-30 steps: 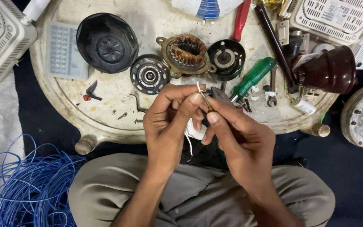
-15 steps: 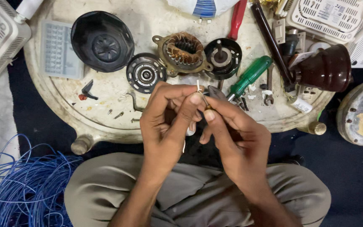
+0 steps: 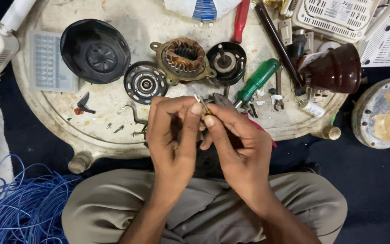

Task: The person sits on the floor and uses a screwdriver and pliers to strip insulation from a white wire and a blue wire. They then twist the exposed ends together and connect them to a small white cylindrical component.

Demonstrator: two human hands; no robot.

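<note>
left hand [image 3: 172,131] + right hand [image 3: 235,140]: both pinch small metal part [image 3: 202,105] (fingertips touching) | above round tray [image 3: 113,122]

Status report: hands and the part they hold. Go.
Left hand and right hand together, fingertips pinching a small metal part. Over tray edge. Green screwdriver just beyond, nothing blocking.

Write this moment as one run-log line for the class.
left hand: pinching small metal part | right hand: pinching same part | nearby: copper-wound stator, green screwdriver | surface: round tray
</note>
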